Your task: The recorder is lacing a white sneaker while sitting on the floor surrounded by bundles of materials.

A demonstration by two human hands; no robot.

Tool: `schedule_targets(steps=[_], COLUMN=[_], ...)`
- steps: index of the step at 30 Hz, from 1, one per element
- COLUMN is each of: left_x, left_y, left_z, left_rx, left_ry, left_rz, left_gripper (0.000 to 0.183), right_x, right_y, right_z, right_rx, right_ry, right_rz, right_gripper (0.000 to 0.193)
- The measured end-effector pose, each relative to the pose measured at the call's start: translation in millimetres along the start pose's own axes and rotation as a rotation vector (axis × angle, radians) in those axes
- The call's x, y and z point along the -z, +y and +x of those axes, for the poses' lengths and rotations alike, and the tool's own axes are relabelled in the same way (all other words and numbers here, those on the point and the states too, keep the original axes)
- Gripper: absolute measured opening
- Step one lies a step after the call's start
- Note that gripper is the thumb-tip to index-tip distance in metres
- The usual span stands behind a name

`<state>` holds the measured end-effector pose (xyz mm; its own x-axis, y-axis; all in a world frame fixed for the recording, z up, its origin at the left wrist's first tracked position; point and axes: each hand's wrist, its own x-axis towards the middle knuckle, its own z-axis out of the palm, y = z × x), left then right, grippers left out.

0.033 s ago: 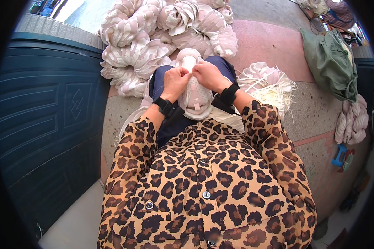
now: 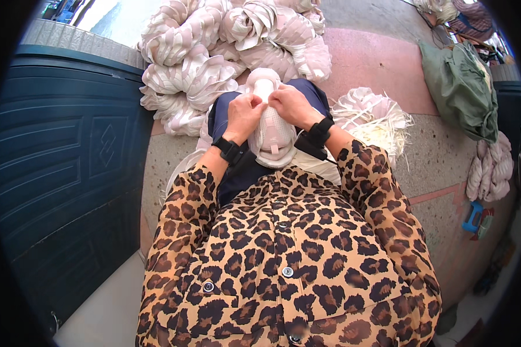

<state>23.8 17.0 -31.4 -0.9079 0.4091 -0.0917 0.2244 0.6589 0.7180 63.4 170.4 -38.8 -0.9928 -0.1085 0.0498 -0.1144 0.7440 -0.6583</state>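
Note:
A pale pink and white shoe upper (image 2: pixel 273 130) lies lengthwise over my lap, between my knees. My left hand (image 2: pixel 244 114) is on its left side and my right hand (image 2: pixel 292 106) on its right. Both hands are closed, thumb and fingertips pinched together close to each other over the middle of the upper, near its white tongue (image 2: pixel 263 87). Whatever thin thing sits in the fingertips is too small to make out. Beyond the hands, the rounded far end of the upper shows; its heel-like near end with a small pink tab points toward me.
Bundles of similar pale pink uppers (image 2: pixel 191 78) are heaped beyond my knees. Right of my leg lies a pile with loose white strands (image 2: pixel 376 118). Farther right are a green sack (image 2: pixel 460 87), another bundle (image 2: pixel 490 168) and a blue object (image 2: pixel 473 216). A dark blue panelled door (image 2: pixel 63 150) stands left.

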Motion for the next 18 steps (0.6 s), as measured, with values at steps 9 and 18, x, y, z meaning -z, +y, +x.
schedule_targets(steps=[9, 18], left_x=[2, 21], left_y=[1, -15], left_z=[-8, 14], left_rx=[-0.157, -0.606], left_ry=[0.029, -0.102], left_rz=[0.151, 0.452], left_gripper=[0.021, 0.010], right_x=[-7, 14], right_y=[-1, 0], right_z=[7, -2], right_rx=[-0.004, -0.016], right_ry=[0.047, 0.086], right_rz=[0.144, 0.224], right_gripper=[0.020, 0.024])
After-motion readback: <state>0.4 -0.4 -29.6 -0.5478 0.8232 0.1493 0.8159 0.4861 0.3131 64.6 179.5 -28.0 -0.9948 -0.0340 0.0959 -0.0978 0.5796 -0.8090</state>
